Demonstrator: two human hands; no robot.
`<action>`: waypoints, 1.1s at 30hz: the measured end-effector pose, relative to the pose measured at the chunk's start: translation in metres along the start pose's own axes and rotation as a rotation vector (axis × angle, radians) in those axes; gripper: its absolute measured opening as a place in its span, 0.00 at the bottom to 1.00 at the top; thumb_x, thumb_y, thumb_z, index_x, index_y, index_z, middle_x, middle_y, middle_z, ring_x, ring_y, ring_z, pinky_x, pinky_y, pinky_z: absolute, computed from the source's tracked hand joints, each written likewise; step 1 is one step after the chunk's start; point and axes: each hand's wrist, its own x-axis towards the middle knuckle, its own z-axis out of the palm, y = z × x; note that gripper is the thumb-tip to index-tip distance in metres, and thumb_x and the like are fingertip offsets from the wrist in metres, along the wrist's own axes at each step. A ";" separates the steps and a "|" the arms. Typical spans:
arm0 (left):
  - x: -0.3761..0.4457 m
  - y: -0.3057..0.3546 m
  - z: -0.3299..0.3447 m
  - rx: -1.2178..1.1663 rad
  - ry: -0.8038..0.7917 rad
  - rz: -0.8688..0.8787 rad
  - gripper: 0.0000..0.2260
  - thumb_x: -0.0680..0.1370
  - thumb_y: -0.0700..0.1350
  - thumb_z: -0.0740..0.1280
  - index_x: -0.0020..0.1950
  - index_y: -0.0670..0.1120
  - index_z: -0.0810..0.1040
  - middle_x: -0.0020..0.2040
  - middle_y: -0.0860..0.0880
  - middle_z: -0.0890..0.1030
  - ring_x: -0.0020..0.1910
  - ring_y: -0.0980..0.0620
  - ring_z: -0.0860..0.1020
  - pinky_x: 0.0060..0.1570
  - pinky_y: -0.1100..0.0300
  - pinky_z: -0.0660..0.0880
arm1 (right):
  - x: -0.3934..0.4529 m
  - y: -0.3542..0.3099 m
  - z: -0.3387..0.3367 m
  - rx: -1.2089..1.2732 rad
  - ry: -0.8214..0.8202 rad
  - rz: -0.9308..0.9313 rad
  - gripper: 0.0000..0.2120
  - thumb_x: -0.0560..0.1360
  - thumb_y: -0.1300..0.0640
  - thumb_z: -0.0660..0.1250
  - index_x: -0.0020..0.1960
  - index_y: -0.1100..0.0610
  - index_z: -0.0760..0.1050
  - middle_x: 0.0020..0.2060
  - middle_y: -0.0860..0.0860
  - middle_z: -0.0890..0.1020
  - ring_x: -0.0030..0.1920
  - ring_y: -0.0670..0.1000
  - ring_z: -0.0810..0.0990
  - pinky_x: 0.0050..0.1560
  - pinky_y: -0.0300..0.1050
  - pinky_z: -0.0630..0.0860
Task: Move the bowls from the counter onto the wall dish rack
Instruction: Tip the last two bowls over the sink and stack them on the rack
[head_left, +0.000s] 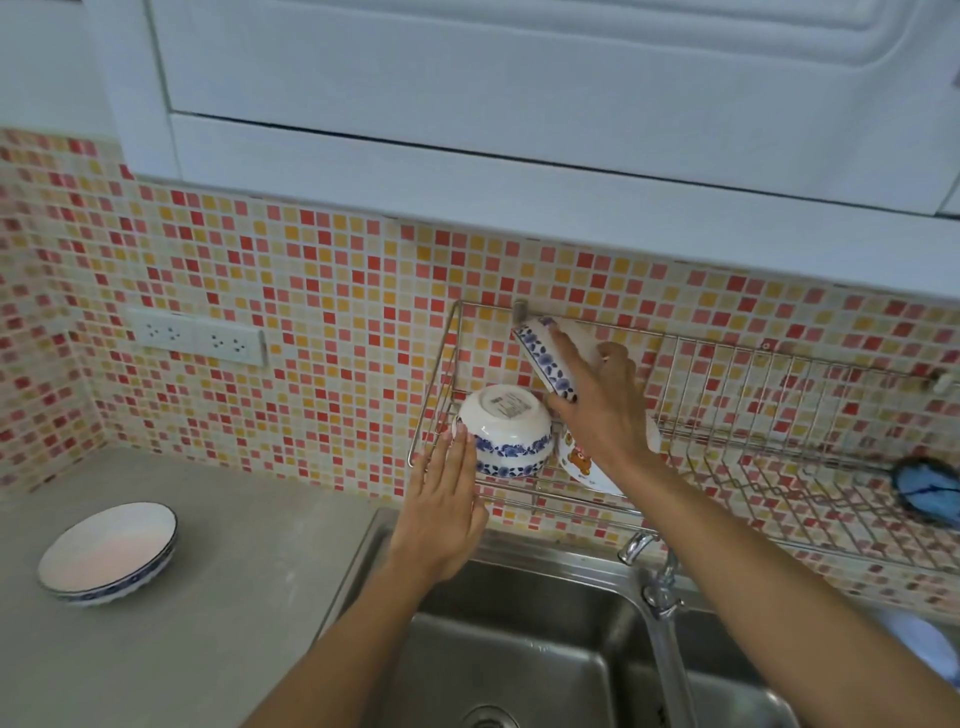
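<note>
A wire wall dish rack (727, 415) hangs on the mosaic tiles above the sink. Two stacked white bowls with blue flowers (506, 434) sit upside down at the rack's left end, and my left hand (447, 499) rests flat against their left side. My right hand (602, 400) grips another blue-flowered bowl (545, 364), tilted on edge against the rack's back rail. Below that hand, a white bowl with a bear picture (582, 465) leans in the rack. Shallow blue-rimmed bowls (109, 553) are stacked on the grey counter at the left.
A steel sink (519, 649) with a faucet (654, 577) lies under the rack. A blue object (927, 488) sits at the rack's right end. White cupboards (519, 104) hang overhead. A socket strip (197, 338) is on the wall at the left.
</note>
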 end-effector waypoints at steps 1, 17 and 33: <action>-0.001 0.001 0.000 0.001 -0.002 -0.003 0.30 0.79 0.57 0.38 0.75 0.46 0.31 0.75 0.48 0.31 0.73 0.51 0.29 0.69 0.51 0.28 | -0.001 -0.001 0.002 -0.051 -0.012 -0.039 0.38 0.74 0.44 0.69 0.76 0.37 0.51 0.65 0.60 0.63 0.63 0.61 0.67 0.38 0.46 0.71; -0.018 -0.037 -0.002 0.034 0.076 0.010 0.30 0.82 0.60 0.44 0.77 0.47 0.36 0.78 0.49 0.37 0.76 0.52 0.35 0.73 0.53 0.37 | -0.022 -0.013 0.031 -0.263 -0.210 -0.325 0.37 0.68 0.40 0.73 0.73 0.40 0.64 0.66 0.62 0.69 0.60 0.66 0.73 0.28 0.54 0.81; -0.019 -0.034 -0.004 -0.049 0.039 -0.007 0.29 0.82 0.58 0.45 0.76 0.47 0.34 0.76 0.50 0.32 0.74 0.54 0.31 0.70 0.55 0.32 | -0.015 -0.018 0.054 -0.290 -0.302 -0.492 0.31 0.76 0.46 0.68 0.75 0.41 0.59 0.70 0.65 0.64 0.66 0.66 0.66 0.48 0.60 0.81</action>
